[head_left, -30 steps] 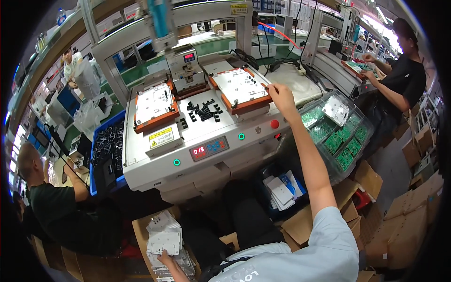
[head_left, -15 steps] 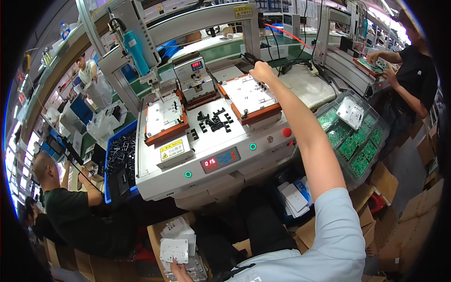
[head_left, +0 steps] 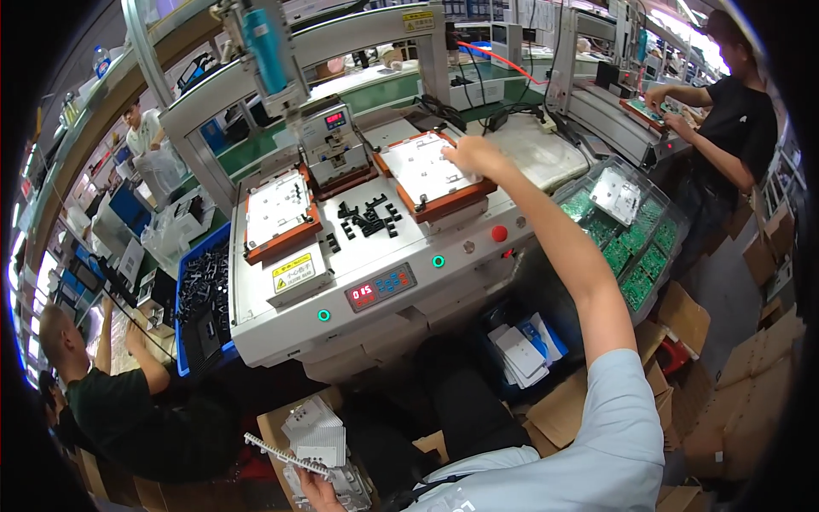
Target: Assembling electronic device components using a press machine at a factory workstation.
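Note:
My left hand [head_left: 320,492] is closed on a light grey metal plate [head_left: 288,458], tilted so its ridged edge shows. It is above an open cardboard box [head_left: 275,424] with stacked similar finned plates [head_left: 320,433]. My right arm stretches forward over the machine. My right hand [head_left: 474,159] is at the right side of a white plate [head_left: 418,169] on the right-hand orange fixture [head_left: 450,203]. Its fingers look pinched together; anything between them is hidden. The left fixture [head_left: 284,244] bears another white plate [head_left: 277,209] with small black parts along it.
Loose black clips [head_left: 368,218] lie between the fixtures. A teal screwdriver unit [head_left: 264,51] hangs above from the gantry. A blue bin [head_left: 182,324] of black parts stands left; a clear tray [head_left: 636,294] of green circuit boards stands right. Co-workers sit left [head_left: 128,401] and right [head_left: 738,128].
My left hand has raised and tipped the plate from face-up to edge-on. My right hand moved nearer from the fixture's far corner. The screwdriver unit rose away from the left fixture.

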`<move>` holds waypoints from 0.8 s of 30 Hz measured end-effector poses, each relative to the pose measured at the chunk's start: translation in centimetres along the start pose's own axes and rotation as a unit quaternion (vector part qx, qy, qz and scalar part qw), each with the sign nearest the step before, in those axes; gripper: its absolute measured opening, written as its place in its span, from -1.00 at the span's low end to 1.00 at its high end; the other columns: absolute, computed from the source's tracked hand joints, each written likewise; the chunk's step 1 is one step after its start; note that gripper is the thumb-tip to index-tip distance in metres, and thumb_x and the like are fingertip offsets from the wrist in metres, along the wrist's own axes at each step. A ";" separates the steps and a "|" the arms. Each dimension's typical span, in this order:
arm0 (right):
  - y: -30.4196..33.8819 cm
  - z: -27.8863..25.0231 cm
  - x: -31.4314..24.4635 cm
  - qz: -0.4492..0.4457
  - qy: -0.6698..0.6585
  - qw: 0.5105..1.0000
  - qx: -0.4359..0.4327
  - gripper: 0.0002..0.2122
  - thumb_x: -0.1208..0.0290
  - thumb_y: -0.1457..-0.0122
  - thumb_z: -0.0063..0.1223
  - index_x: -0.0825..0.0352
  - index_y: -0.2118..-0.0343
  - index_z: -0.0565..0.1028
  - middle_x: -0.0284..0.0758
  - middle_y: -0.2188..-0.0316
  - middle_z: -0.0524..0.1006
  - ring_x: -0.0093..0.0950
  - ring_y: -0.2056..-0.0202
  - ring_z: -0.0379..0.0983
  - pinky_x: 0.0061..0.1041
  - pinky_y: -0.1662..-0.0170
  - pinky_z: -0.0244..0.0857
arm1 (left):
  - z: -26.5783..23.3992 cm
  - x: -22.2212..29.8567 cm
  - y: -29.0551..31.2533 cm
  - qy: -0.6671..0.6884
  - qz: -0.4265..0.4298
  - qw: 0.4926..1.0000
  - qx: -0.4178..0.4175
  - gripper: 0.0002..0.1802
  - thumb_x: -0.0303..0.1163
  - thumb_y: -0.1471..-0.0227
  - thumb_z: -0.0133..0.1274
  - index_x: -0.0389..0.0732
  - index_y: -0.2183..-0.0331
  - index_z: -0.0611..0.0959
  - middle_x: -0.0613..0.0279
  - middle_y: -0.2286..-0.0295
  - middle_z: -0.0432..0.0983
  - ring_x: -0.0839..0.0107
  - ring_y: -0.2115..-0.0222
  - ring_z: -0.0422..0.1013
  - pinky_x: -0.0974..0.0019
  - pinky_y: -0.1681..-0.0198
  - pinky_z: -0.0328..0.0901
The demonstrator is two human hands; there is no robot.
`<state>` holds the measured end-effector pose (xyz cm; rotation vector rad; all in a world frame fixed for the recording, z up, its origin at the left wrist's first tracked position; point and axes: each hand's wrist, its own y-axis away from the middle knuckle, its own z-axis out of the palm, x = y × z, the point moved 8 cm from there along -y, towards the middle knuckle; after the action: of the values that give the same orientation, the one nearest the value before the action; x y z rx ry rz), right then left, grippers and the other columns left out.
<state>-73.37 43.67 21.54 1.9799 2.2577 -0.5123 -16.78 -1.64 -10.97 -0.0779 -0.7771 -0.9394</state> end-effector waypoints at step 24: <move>7.6 -5.6 36.4 0.278 -0.416 0.766 0.404 -0.52 0.24 0.05 0.10 0.50 0.15 0.30 0.00 0.21 0.48 -0.18 0.18 0.44 -0.30 0.08 0.30 | 10.9 -12.3 1.4 0.083 -0.099 0.942 -0.310 -0.44 -0.21 -0.16 -0.15 -0.16 -0.16 0.22 -0.12 -0.10 0.15 -0.04 -0.01 0.24 -0.02 0.04 0.24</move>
<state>-70.64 80.62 14.80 1.8972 0.8690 -1.9897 -26.16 11.91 -10.38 -0.4717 -0.3109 -1.3403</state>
